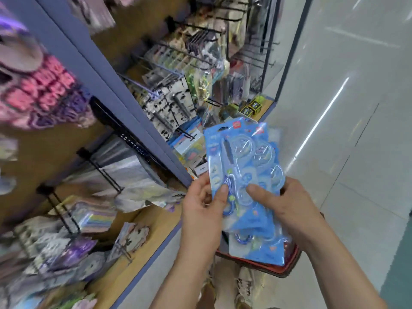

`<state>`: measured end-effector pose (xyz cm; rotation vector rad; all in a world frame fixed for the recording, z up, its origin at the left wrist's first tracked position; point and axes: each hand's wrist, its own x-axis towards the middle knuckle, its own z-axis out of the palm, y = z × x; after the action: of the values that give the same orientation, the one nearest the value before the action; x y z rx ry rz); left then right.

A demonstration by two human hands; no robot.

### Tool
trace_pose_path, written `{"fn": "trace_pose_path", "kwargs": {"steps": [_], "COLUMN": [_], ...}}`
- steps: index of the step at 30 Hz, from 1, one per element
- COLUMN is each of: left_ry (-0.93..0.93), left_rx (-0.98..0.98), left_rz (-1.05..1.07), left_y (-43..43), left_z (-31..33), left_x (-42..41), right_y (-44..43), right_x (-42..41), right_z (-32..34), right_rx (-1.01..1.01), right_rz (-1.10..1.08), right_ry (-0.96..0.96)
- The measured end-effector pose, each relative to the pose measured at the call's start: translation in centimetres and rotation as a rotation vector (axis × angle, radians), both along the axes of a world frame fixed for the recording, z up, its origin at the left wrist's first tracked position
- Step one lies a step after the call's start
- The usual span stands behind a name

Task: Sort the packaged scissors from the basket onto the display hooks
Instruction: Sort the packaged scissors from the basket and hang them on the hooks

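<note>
Both hands hold a fanned stack of blue packaged scissors [242, 161] in front of me. My left hand [204, 210] grips the stack's lower left edge, thumb on the front pack. My right hand [287, 206] grips the lower right side, thumb pressed on the clear blister. More blue packs [258, 248] lie below in a red basket [287, 269] on the floor, partly hidden by my arms. Black display hooks [169, 128] stick out of the shelf to the left of the packs.
A blue-framed shelf unit [124, 103] runs along the left, its hooks crowded with hanging stationery packs. Small boxes [252, 108] sit on its bottom ledge. Pale tiled floor [345, 130] opens to the right. My shoes [243, 286] stand beside the basket.
</note>
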<state>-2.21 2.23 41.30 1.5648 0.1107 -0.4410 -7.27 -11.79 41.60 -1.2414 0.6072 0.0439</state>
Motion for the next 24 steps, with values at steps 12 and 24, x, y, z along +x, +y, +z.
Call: {"fn": "trace_pose_path", "kwargs": {"steps": [12,24], "left_ry": [-0.239,-0.526], "left_rx": [-0.07,-0.03], "left_rz": [0.122,0.349], "left_y": [7.2,15.5], "left_z": [16.4,31.1], "left_x": [3.2,8.0], "right_y": [5.5,14.5], "right_x": [0.1,5.2], "right_z": [12.8,23.1], "right_rx": [-0.043,-0.002], "right_rz": [0.27,0.385], "right_ry": [-0.265,-0.523]}}
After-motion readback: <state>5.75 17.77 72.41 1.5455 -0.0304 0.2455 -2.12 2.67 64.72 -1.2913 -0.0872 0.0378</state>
